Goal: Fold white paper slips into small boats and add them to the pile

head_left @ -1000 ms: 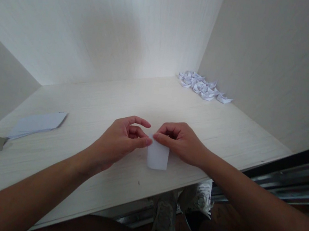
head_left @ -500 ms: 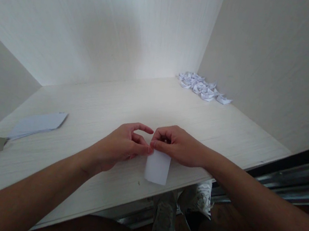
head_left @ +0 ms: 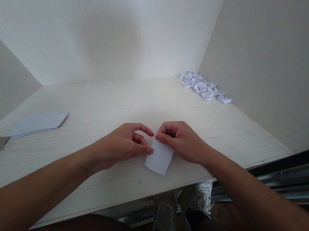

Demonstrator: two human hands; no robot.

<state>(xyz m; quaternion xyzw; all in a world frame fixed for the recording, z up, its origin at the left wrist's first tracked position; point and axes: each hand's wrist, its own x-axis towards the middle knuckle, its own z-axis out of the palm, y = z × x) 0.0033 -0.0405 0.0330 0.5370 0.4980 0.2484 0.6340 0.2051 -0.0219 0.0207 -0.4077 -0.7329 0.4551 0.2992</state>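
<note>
The R hand [head_left: 180,139] has its grip closed on the top part of a white paper [head_left: 159,158], thumb pressing it. The L hand [head_left: 128,143] touches the L edge w/ its thumb, index finger is apart; if this grip pinches the paper, cannot tell. The paper is btwn both hands, over the table [head_left: 98,109] nr its front edge. Flat sheets [head_left: 39,124] lie at L, folded papers [head_left: 201,87] in back R corner.
</note>
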